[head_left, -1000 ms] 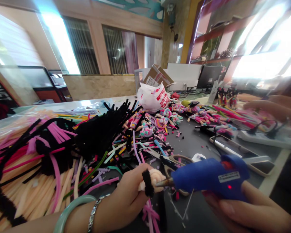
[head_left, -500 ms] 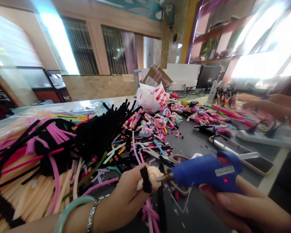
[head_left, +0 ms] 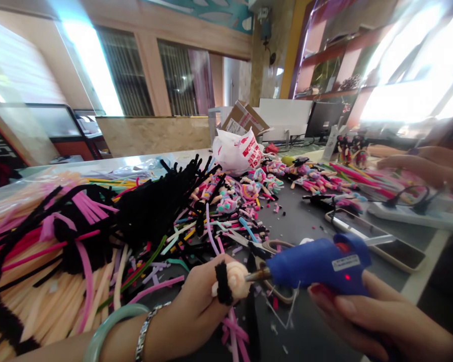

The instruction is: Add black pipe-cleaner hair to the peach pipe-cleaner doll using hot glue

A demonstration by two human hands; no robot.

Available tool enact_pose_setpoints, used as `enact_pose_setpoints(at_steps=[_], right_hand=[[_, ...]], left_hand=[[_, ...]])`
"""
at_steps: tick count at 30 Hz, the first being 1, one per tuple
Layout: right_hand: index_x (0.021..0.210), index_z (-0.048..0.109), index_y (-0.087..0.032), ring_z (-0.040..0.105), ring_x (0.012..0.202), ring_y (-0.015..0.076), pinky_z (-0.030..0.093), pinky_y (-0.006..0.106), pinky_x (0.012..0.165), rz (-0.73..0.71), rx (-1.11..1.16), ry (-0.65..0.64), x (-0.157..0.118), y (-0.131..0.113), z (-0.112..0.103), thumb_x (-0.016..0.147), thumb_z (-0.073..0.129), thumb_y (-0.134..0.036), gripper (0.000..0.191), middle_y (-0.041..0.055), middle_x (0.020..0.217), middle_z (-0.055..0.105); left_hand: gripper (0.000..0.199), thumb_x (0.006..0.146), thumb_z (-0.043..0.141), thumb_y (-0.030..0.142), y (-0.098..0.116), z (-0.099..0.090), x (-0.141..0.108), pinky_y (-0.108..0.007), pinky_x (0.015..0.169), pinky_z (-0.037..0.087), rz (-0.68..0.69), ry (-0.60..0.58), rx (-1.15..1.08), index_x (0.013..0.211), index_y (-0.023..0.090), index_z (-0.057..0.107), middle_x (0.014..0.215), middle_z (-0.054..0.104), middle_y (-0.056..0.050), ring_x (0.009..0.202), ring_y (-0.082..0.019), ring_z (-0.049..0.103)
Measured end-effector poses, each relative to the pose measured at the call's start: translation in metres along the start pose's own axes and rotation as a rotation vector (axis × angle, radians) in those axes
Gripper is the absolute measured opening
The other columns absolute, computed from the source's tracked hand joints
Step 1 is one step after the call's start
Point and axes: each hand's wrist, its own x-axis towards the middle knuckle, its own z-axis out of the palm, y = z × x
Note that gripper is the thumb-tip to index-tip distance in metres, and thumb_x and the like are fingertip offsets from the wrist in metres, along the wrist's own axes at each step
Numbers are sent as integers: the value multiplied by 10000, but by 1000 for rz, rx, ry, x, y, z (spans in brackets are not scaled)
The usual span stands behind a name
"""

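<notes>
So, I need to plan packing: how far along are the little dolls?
Done, apparently: the small figures lying farther back. In hand: a cream coil with a black strip in the left hand, a glue gun in the right hand aimed at it. Probably left: the loose cream stems and black bundle.

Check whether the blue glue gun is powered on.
On, it seems: a red light glows on the side of the blue glue gun.

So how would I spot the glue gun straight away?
Find the cluttered gray table, then the right hand at the lower right. That hand grips the glue gun. Unlike the phone and scissors behind it, it is deep blue with a glowing red light.
</notes>
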Motion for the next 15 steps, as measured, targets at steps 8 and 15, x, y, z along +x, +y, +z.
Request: enact_pose_setpoints(at_steps=[8, 15], right_hand=[[799, 575, -147, 264, 401, 23, 134, 214, 445, -11, 65, -91, 2, 1, -2, 668, 735, -491, 401, -82, 453, 420], [772, 572, -148, 263, 403, 40, 131, 238, 448, -44, 44, -66, 3, 1, -3, 677, 726, -495, 392, -83, 425, 393]], left_hand=[[192, 914, 419, 229, 0, 0, -1, -245, 648, 387, -21, -5, -76, 776, 140, 520, 757, 515, -30, 691, -122, 471], [189, 917, 421, 248, 3, -1, 1, -245, 644, 392, -29, -24, -86, 787, 149, 515, 730, 517, -21, 686, -126, 482]])
